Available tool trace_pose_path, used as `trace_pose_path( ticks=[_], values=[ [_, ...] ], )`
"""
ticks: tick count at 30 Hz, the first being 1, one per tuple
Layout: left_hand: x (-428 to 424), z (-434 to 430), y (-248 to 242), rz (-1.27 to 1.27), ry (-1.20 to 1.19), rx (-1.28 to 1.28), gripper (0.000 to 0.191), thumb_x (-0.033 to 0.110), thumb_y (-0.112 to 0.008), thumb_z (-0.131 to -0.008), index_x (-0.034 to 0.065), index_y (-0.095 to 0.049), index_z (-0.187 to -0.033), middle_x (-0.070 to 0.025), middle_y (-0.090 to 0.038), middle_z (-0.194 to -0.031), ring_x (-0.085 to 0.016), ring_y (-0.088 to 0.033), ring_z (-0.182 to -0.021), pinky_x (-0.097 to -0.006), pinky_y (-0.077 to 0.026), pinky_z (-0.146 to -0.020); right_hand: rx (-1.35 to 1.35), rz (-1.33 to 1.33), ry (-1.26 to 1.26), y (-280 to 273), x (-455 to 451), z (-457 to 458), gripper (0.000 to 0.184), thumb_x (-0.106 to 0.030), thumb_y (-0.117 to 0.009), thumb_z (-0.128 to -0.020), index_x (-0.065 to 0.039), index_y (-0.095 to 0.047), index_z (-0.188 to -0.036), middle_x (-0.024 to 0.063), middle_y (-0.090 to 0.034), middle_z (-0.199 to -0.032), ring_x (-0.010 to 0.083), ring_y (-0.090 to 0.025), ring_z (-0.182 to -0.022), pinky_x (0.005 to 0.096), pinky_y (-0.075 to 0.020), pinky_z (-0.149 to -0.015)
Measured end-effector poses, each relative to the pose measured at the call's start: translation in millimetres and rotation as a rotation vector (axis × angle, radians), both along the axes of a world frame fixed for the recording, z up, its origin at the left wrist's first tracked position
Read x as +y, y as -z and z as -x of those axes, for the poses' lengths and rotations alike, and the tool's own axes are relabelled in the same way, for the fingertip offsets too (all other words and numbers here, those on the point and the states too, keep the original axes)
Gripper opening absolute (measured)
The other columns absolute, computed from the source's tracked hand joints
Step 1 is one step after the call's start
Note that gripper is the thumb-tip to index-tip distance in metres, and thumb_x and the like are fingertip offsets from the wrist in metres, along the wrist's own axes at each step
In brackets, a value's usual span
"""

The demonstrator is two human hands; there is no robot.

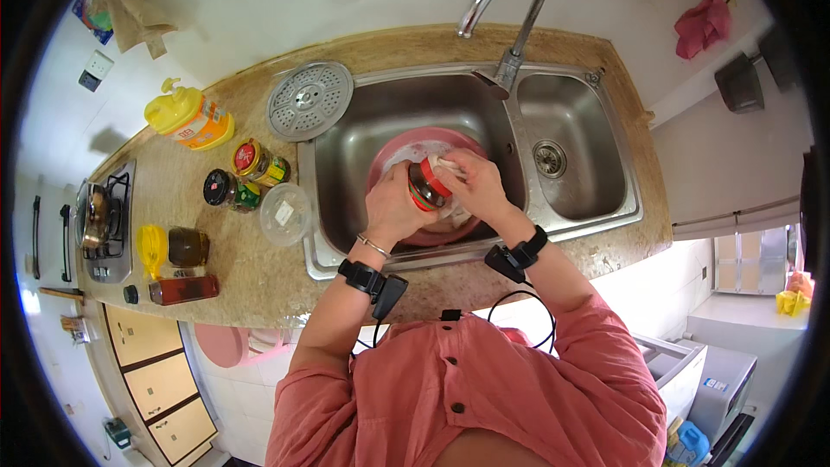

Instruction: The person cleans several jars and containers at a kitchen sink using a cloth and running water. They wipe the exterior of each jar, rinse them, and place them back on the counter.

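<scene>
Over a pink basin in the large left sink bowl, my left hand grips a dark-filled glass jar with a red lid. The jar is tilted, its lid towards my right hand. That hand presses a wet, whitish cloth against the lid. Suds float on the water in the basin. More pale cloth lies partly under my right hand, its extent hidden.
Left of the sink stand a clear plastic tub, two lidded jars, a yellow detergent jug and a red-brown bottle. A perforated metal steamer plate overlaps the sink's back-left rim. The chrome faucet arches behind the bowls.
</scene>
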State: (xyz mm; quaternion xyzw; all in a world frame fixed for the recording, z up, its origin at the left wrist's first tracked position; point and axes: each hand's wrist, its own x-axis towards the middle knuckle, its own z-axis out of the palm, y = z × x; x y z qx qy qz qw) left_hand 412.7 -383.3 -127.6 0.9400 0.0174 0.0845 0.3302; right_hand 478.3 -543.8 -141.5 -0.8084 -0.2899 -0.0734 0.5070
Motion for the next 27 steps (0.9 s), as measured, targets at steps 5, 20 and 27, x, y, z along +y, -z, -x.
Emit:
trace_pose_path(
  ticks=[5, 20, 27],
  values=[
    [0.0, 6.0, 10.9, 0.078, 0.069, 0.075, 0.069, 0.033, -0.081, -0.051, 0.0041, -0.054, -0.108, -0.0171, -0.064, -0.094, -0.035, -0.063, -0.086, -0.0404, -0.051, -0.073, 0.119, 0.230, 0.076, -6.8, 10.3, -6.7, 0.030, -0.036, -0.058, -0.086, -0.007, -0.065, -0.092, 0.0172, -0.064, -0.079, 0.0367, -0.061, -0.077, 0.0410, -0.0494, -0.067],
    [-6.6, 8.6, -6.4, -0.189, -0.030, 0.098, 0.069, 0.029, -0.080, -0.053, 0.0012, -0.051, -0.109, -0.0158, -0.061, -0.100, -0.034, -0.061, -0.089, -0.0409, -0.051, -0.075, -0.284, 0.185, 0.128, -8.4, 2.1, 36.4, 0.013, -0.021, -0.067, -0.079, -0.013, -0.061, -0.088, 0.0114, -0.059, -0.083, 0.0333, -0.060, -0.061, 0.0400, -0.0481, -0.051],
    [-12.1, 10.0, -3.7, -0.310, 0.054, 0.098, 0.062, 0.025, -0.078, -0.053, 0.0002, -0.053, -0.104, -0.0144, -0.060, -0.099, -0.034, -0.060, -0.090, -0.0395, -0.051, -0.075, -0.180, 0.470, 0.149, -12.3, 16.9, 12.2, 0.018, -0.028, -0.066, -0.077, -0.012, -0.063, -0.085, 0.0128, -0.062, -0.083, 0.0341, -0.062, -0.064, 0.0431, -0.0503, -0.054]
  ],
)
